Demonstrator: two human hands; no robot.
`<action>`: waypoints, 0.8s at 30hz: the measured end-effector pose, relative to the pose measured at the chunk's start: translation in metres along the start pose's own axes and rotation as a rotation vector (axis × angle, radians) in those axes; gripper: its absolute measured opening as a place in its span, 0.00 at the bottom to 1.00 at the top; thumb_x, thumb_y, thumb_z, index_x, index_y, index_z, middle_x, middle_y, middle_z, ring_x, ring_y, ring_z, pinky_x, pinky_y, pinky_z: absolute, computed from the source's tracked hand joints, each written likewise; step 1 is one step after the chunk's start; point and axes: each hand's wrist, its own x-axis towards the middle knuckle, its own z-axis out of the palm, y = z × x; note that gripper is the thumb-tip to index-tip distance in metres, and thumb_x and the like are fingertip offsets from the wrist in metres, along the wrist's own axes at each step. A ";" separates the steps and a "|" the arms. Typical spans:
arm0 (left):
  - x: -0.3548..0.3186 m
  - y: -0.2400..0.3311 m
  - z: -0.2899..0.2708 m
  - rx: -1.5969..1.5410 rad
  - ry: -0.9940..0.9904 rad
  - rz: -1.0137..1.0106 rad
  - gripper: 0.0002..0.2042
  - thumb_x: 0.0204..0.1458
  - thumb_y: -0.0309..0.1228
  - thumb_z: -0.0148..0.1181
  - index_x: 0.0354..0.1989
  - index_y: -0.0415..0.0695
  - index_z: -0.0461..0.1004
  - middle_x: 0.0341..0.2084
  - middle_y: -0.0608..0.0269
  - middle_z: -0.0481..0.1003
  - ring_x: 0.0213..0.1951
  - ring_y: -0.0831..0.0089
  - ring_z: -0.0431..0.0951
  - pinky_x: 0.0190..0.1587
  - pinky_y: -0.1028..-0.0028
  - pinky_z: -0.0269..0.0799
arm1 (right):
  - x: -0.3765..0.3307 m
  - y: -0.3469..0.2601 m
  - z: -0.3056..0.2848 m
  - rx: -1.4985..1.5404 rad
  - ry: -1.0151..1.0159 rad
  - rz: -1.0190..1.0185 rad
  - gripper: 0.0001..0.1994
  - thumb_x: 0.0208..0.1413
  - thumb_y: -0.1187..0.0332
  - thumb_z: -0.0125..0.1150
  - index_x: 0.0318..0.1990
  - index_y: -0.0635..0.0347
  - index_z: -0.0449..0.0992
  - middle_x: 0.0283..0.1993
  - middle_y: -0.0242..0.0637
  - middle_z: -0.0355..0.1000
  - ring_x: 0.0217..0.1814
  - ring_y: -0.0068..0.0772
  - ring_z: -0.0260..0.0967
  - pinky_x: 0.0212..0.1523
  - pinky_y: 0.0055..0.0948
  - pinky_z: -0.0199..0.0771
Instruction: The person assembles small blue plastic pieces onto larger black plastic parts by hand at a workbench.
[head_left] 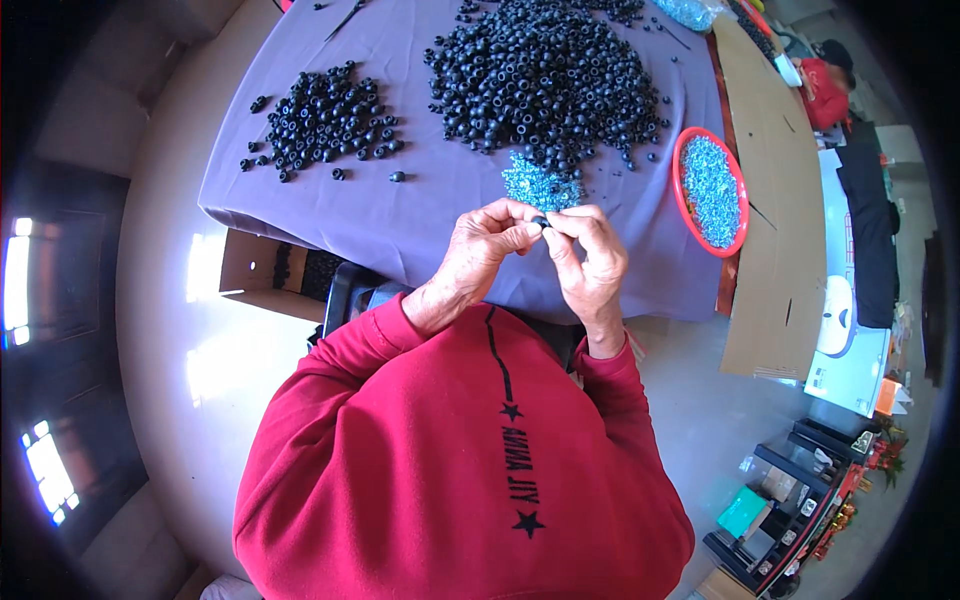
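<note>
The pale floor (165,420) shines with bright glare (207,262).

Black capital letters (520,466) run in a single vertical line down the front of the red sweater (400,480), placed between two black five-pointed stars (528,523), one at either end; other print is too small to read.

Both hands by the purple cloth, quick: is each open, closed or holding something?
Left hand: closed, pinching a small black bead.
Right hand: fingertips closed at the bead; what they grip is too small to tell.
</note>
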 end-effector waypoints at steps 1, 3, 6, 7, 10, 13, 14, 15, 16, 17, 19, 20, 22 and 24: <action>0.000 -0.001 -0.001 -0.008 0.017 -0.004 0.06 0.48 0.25 0.59 0.34 0.38 0.73 0.26 0.67 0.73 0.27 0.80 0.68 0.34 0.80 0.65 | -0.002 -0.001 0.002 0.000 0.001 0.002 0.09 0.44 0.83 0.59 0.35 0.66 0.72 0.32 0.39 0.68 0.29 0.26 0.66 0.29 0.21 0.67; -0.001 -0.003 -0.001 -0.014 0.031 -0.010 0.06 0.48 0.25 0.59 0.34 0.38 0.73 0.27 0.66 0.73 0.28 0.80 0.68 0.34 0.80 0.65 | -0.006 -0.004 0.006 -0.116 0.007 -0.032 0.14 0.40 0.83 0.58 0.38 0.65 0.71 0.33 0.41 0.68 0.27 0.29 0.66 0.29 0.24 0.68; -0.002 -0.005 0.002 -0.047 0.108 -0.093 0.05 0.49 0.24 0.58 0.34 0.38 0.73 0.27 0.66 0.73 0.28 0.79 0.69 0.35 0.79 0.66 | -0.019 -0.006 0.015 -0.274 -0.003 -0.002 0.18 0.38 0.79 0.60 0.42 0.66 0.67 0.35 0.45 0.65 0.36 0.43 0.67 0.35 0.35 0.69; -0.004 -0.003 0.003 -0.041 0.111 -0.109 0.04 0.49 0.23 0.57 0.33 0.38 0.73 0.27 0.66 0.73 0.29 0.79 0.70 0.36 0.78 0.66 | -0.023 -0.002 0.021 -0.326 0.041 -0.019 0.18 0.38 0.78 0.61 0.41 0.66 0.67 0.34 0.45 0.65 0.36 0.43 0.66 0.35 0.35 0.69; -0.011 -0.002 0.006 -0.032 0.122 -0.133 0.04 0.49 0.22 0.56 0.33 0.39 0.73 0.28 0.66 0.73 0.30 0.78 0.71 0.38 0.78 0.66 | -0.028 0.002 0.032 -0.411 0.144 -0.049 0.16 0.38 0.76 0.62 0.37 0.64 0.67 0.31 0.42 0.64 0.31 0.42 0.65 0.31 0.35 0.67; -0.012 0.000 0.001 -0.041 0.104 -0.149 0.03 0.49 0.22 0.56 0.32 0.39 0.73 0.28 0.65 0.74 0.32 0.77 0.72 0.41 0.77 0.66 | -0.027 0.003 0.035 -0.450 0.214 -0.101 0.13 0.39 0.76 0.62 0.34 0.63 0.67 0.27 0.39 0.63 0.27 0.40 0.64 0.28 0.35 0.66; -0.010 -0.001 -0.001 -0.026 0.122 -0.150 0.03 0.49 0.22 0.56 0.31 0.39 0.73 0.28 0.65 0.74 0.32 0.77 0.72 0.40 0.77 0.67 | -0.028 0.005 0.037 -0.454 0.200 -0.111 0.13 0.39 0.77 0.62 0.34 0.63 0.67 0.26 0.39 0.63 0.26 0.40 0.64 0.27 0.34 0.66; -0.010 -0.002 -0.003 -0.011 0.140 -0.150 0.02 0.49 0.22 0.56 0.31 0.39 0.73 0.28 0.65 0.74 0.33 0.77 0.72 0.40 0.77 0.67 | -0.029 0.006 0.038 -0.458 0.185 -0.122 0.12 0.39 0.77 0.61 0.33 0.63 0.67 0.26 0.39 0.62 0.26 0.39 0.64 0.27 0.33 0.66; -0.010 -0.002 -0.005 -0.005 0.151 -0.164 0.02 0.49 0.22 0.55 0.30 0.38 0.72 0.28 0.64 0.74 0.31 0.77 0.72 0.39 0.78 0.67 | -0.030 0.008 0.038 -0.452 0.170 -0.121 0.13 0.38 0.77 0.63 0.33 0.63 0.67 0.25 0.40 0.64 0.23 0.41 0.66 0.22 0.33 0.66; -0.011 -0.002 -0.006 -0.002 0.148 -0.167 0.02 0.49 0.22 0.55 0.30 0.38 0.72 0.28 0.64 0.74 0.31 0.77 0.72 0.39 0.78 0.67 | -0.032 0.010 0.038 -0.454 0.174 -0.118 0.13 0.38 0.77 0.63 0.33 0.63 0.67 0.25 0.40 0.64 0.23 0.41 0.66 0.22 0.33 0.66; -0.011 -0.002 -0.008 0.089 0.158 -0.160 0.02 0.48 0.22 0.56 0.30 0.38 0.72 0.27 0.64 0.73 0.30 0.78 0.72 0.37 0.78 0.68 | -0.035 0.011 0.039 -0.459 0.119 -0.116 0.13 0.38 0.77 0.63 0.32 0.64 0.66 0.23 0.39 0.63 0.22 0.40 0.65 0.21 0.32 0.65; -0.012 -0.003 -0.009 0.092 0.157 -0.163 0.02 0.48 0.22 0.56 0.30 0.38 0.72 0.27 0.64 0.73 0.30 0.78 0.72 0.37 0.78 0.68 | -0.035 0.012 0.039 -0.452 0.124 -0.126 0.13 0.38 0.78 0.63 0.32 0.64 0.66 0.22 0.39 0.62 0.20 0.39 0.64 0.20 0.31 0.65; -0.012 -0.005 -0.011 0.142 0.146 -0.154 0.02 0.48 0.23 0.56 0.29 0.38 0.72 0.26 0.64 0.73 0.29 0.78 0.72 0.35 0.79 0.67 | -0.038 0.012 0.040 -0.430 0.121 -0.117 0.14 0.37 0.78 0.63 0.32 0.64 0.65 0.22 0.39 0.62 0.20 0.39 0.64 0.19 0.31 0.65; -0.012 -0.004 -0.011 0.193 0.141 -0.153 0.03 0.48 0.23 0.56 0.29 0.37 0.72 0.26 0.64 0.73 0.29 0.79 0.71 0.35 0.79 0.67 | -0.040 0.013 0.041 -0.410 0.119 -0.111 0.14 0.37 0.79 0.63 0.32 0.64 0.65 0.22 0.39 0.61 0.20 0.39 0.64 0.19 0.32 0.65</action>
